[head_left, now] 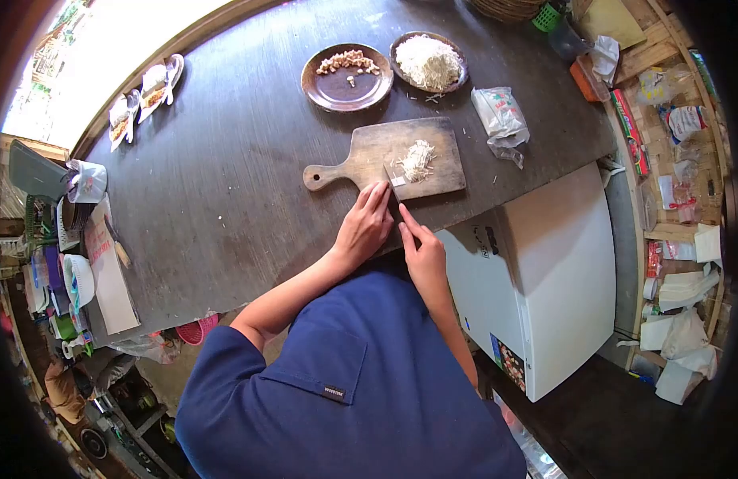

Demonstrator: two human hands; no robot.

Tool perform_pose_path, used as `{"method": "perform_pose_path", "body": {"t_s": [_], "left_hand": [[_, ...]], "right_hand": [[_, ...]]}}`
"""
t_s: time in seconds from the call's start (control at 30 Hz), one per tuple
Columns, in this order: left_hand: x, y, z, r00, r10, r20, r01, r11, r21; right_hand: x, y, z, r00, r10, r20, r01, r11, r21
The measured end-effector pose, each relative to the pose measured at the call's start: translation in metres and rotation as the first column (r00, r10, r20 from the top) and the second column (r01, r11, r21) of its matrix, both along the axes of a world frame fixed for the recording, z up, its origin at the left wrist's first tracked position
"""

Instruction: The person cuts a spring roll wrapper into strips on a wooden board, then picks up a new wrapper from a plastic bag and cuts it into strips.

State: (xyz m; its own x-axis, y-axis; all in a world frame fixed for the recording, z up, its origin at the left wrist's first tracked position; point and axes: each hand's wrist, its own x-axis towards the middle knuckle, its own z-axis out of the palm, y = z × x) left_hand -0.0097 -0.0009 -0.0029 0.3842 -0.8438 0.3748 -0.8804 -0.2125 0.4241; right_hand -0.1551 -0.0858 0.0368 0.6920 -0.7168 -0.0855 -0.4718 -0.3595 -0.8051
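My right hand [423, 251] is closed on the knife [398, 182] at the pale shreds [417, 160] on the cutting board [361, 156], so my left hand [365, 227], flat and empty beside the blade, should curl its fingertips back.

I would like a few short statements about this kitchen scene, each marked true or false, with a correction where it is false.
1. The handle of the cutting board points to the left of the picture. True.
2. Both brown dishes are empty. False: the left plate holds chopped pieces and the right plate holds a white shredded heap.
3. The left hand rests its fingers on the near edge of the board. True.
4. The bag lies on the board. False: the plastic bag lies on the table, to the right of the board.
5. The right hand holds a knife beside the shreds. True.
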Motion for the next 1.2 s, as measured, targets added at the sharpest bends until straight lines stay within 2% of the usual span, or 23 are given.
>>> {"method": "perform_pose_path", "body": {"t_s": [0.1, 0.17, 0.3, 0.37, 0.5, 0.6, 0.7, 0.77, 0.8, 0.87, 1.2], "left_hand": [[0.0, -0.001, -0.001, 1.0, 0.008, 0.012, -0.008, 1.0, -0.013], [0.001, 0.001, 0.001, 1.0, 0.013, 0.014, -0.013, 1.0, -0.009], [-0.001, 0.001, -0.002, 1.0, 0.018, -0.004, -0.019, 1.0, -0.023], [-0.001, 0.001, -0.001, 1.0, 0.024, -0.001, -0.024, 1.0, -0.009], [-0.002, 0.002, -0.002, 1.0, 0.027, 0.009, -0.027, 1.0, -0.013], [-0.003, 0.001, -0.001, 0.999, 0.04, 0.018, -0.04, 0.999, -0.009], [-0.003, 0.001, -0.003, 0.999, 0.041, 0.02, -0.041, 0.999, -0.002], [-0.004, 0.002, -0.001, 0.999, 0.041, 0.024, -0.041, 0.999, 0.008], [-0.003, 0.001, 0.001, 0.999, 0.041, 0.036, -0.042, 0.999, 0.01], [-0.002, 0.002, 0.001, 0.999, 0.041, 0.016, -0.04, 0.999, -0.003], [-0.002, 0.002, -0.001, 0.999, 0.035, 0.002, -0.035, 0.999, -0.01]], "right_hand": [[0.003, -0.001, 0.003, 0.998, 0.004, 0.059, -0.004, 1.0, -0.008], [-0.001, 0.001, 0.011, 1.0, 0.021, -0.023, -0.021, 1.0, 0.001], [-0.003, -0.002, 0.014, 0.997, 0.035, -0.064, -0.03, 0.997, 0.068], [0.001, -0.004, 0.008, 0.999, 0.027, 0.025, -0.028, 0.998, 0.059], [0.002, -0.002, 0.015, 0.999, 0.041, 0.035, -0.042, 0.999, 0.023], [-0.006, -0.001, 0.021, 0.998, 0.038, -0.055, -0.034, 0.996, 0.084], [-0.004, -0.004, 0.009, 0.998, 0.039, -0.043, -0.035, 0.996, 0.083], [0.003, -0.005, 0.005, 0.997, 0.022, 0.078, -0.026, 0.998, 0.053], [0.003, -0.004, 0.008, 0.996, 0.022, 0.082, -0.027, 0.998, 0.053], [0.001, -0.001, 0.017, 0.999, 0.02, -0.032, -0.018, 0.997, 0.078], [0.004, -0.001, 0.009, 0.999, 0.026, 0.039, -0.028, 0.998, 0.048]]}}
